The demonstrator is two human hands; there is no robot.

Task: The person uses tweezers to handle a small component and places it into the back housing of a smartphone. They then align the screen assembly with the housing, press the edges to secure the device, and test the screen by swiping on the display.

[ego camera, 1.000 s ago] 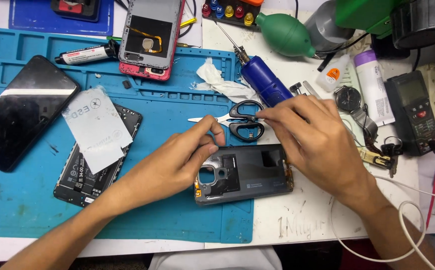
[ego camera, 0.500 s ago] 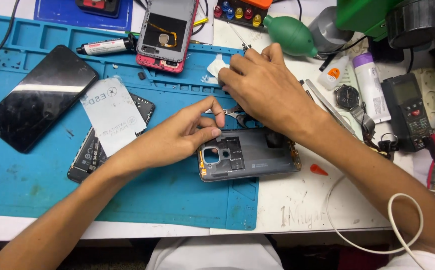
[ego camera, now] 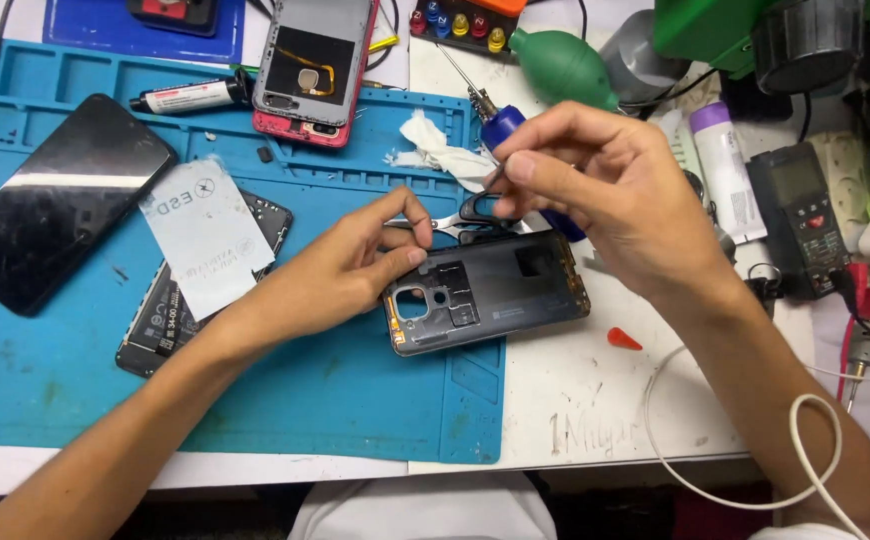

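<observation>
Phone back cover [ego camera: 490, 292] is laid dark and face-up at the right edge of the blue mat [ego camera: 45, 370], long axis running left-right, camera cutout at its left end. Left hand [ego camera: 355, 265] is rested on that left end, thumb and forefinger narrowed in a pinch just above the cutout. Right hand [ego camera: 605, 190] is held just above the cover's far edge, fingertips pinched on something small and dark; what it is cannot be told. Scissors [ego camera: 470, 215] lie between the hands, just beyond the cover. Bench is crowded; a white cable [ego camera: 745, 490] loops near the right forearm.
</observation>
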